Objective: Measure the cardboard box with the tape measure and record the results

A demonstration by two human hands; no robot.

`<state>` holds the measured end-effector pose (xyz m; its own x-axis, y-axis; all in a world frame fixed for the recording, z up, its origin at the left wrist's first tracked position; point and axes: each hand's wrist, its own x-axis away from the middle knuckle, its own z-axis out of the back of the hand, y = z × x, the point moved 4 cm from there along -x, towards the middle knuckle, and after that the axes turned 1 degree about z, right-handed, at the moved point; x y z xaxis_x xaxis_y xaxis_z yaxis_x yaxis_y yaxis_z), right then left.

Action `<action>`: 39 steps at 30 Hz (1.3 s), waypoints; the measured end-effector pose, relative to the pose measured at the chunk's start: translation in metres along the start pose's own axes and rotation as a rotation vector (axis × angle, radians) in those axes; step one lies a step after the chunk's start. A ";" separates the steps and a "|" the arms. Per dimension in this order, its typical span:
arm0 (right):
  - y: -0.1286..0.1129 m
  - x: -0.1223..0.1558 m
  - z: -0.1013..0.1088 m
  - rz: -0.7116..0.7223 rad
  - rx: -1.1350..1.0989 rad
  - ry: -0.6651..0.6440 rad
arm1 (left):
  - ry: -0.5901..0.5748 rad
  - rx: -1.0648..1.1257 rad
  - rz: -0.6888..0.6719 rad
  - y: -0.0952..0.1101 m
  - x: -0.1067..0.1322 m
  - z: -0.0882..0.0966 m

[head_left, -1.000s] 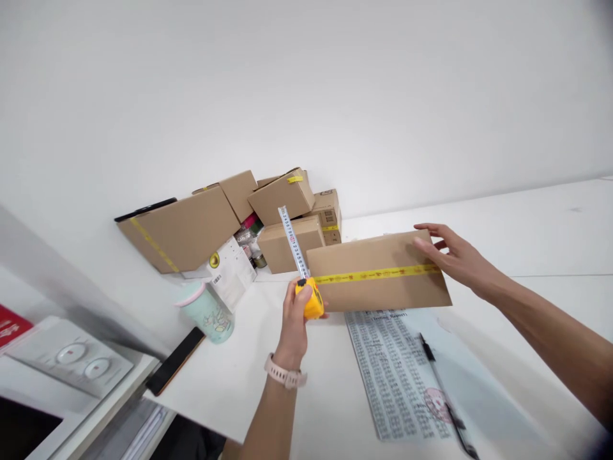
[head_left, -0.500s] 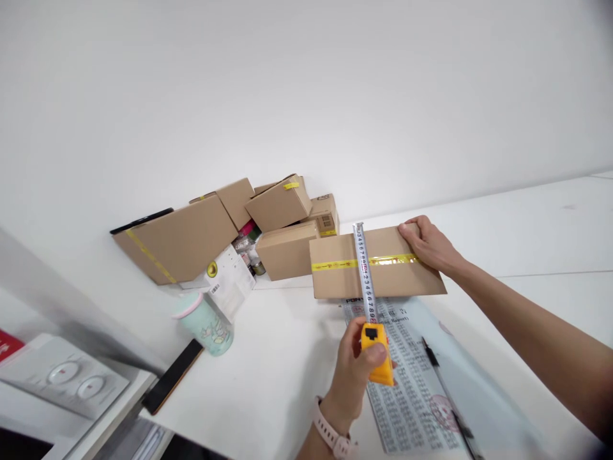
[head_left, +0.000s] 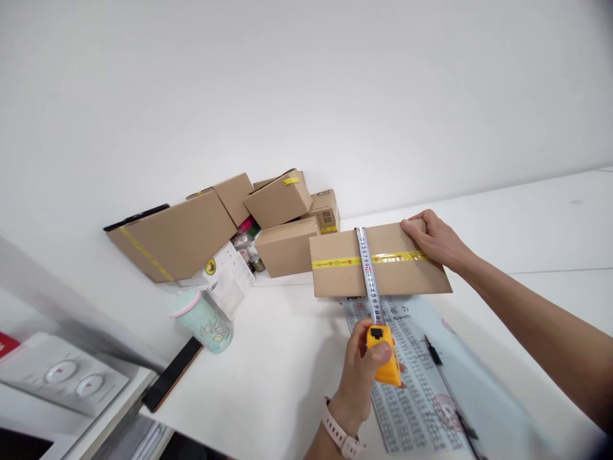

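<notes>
My left hand [head_left: 366,364], a pale pink watch on its wrist, is closed around a yellow tape measure [head_left: 385,367], thumb on its case. The metal blade [head_left: 368,268] is drawn out across the taped face of a cardboard box [head_left: 335,246], its tip at the box's far edge. Yellow printed tape [head_left: 334,262] runs lengthwise along that face, crossing under the blade. At the right end, my right hand [head_left: 435,239] grips the box by its upper corner, holding it tilted toward me. Some of the right fingers are hidden behind the box.
Several cardboard boxes [head_left: 287,252] are piled against the wall. A mint tumbler [head_left: 205,326] with a pink rim stands left, near a black bar-shaped object [head_left: 172,374]. Printed sheets in a clear blue folder [head_left: 407,383] lie below the box, with a black pen [head_left: 443,370] on top.
The blade's tip has drawn down from beyond the box's far edge to that edge. My left hand and the tape measure have shifted slightly right.
</notes>
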<state>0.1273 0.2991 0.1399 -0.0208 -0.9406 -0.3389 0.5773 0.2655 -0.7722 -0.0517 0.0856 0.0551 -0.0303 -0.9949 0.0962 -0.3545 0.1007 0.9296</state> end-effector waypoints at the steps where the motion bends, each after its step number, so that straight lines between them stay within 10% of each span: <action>1: 0.000 0.000 0.000 0.008 0.004 0.007 | -0.006 0.008 0.001 -0.002 -0.001 0.001; 21: 0.001 0.003 -0.002 -0.007 0.010 0.055 | 0.013 0.009 -0.061 -0.005 -0.003 0.015; 26: 0.002 0.044 0.001 0.172 -0.027 0.173 | 0.149 -0.001 -0.262 0.018 0.023 0.036; 32: 0.020 0.109 0.004 0.424 -0.033 0.189 | 0.214 -0.091 -0.185 0.015 0.050 0.052; 39: 0.006 0.163 0.027 0.211 -0.066 0.219 | -0.084 -0.236 0.032 -0.014 0.078 0.023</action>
<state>0.1492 0.1417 0.0943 -0.0856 -0.7971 -0.5977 0.5332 0.4702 -0.7033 -0.0709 0.0060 0.0413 -0.1193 -0.9872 0.1063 -0.1239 0.1210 0.9849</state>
